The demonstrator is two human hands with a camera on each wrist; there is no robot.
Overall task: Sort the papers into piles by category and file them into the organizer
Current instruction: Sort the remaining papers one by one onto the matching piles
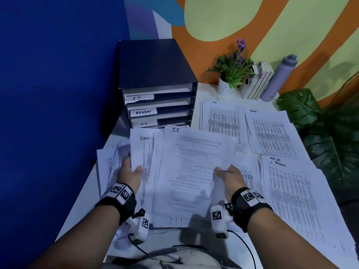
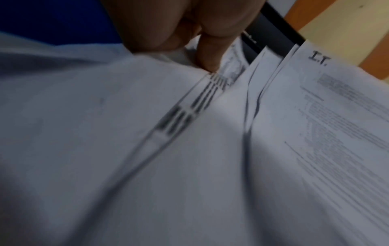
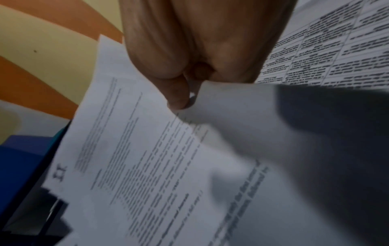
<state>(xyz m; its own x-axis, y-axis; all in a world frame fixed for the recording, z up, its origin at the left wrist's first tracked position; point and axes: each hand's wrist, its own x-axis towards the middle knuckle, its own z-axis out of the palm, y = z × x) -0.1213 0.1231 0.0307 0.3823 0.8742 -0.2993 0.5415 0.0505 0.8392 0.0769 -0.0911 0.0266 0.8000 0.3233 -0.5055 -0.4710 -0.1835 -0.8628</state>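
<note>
A dark blue organizer (image 1: 155, 78) stands at the back left, its trays labelled I.T., ADMIN and H.R. In front of me lies a loose heap of papers (image 1: 171, 191). My left hand (image 1: 129, 171) grips a bundle headed Admin (image 1: 142, 152) at its left edge, thumb on top (image 2: 207, 56). My right hand (image 1: 229, 175) pinches a text sheet (image 1: 196, 158) at its right edge, thumb on top (image 3: 177, 94). That sheet is marked I.T. (image 3: 60, 173) and is lifted above the heap. Sorted piles lie to the right: an H.R. pile (image 1: 223, 119), an Admin pile (image 1: 272, 133) and a task list pile (image 1: 295, 195).
A potted plant with purple flowers (image 1: 233, 72), a white block (image 1: 258, 82) and a grey bottle (image 1: 277, 78) stand along the back wall. Large green leaves (image 1: 326, 136) overhang the table's right edge. A blue wall (image 1: 58, 94) borders the left.
</note>
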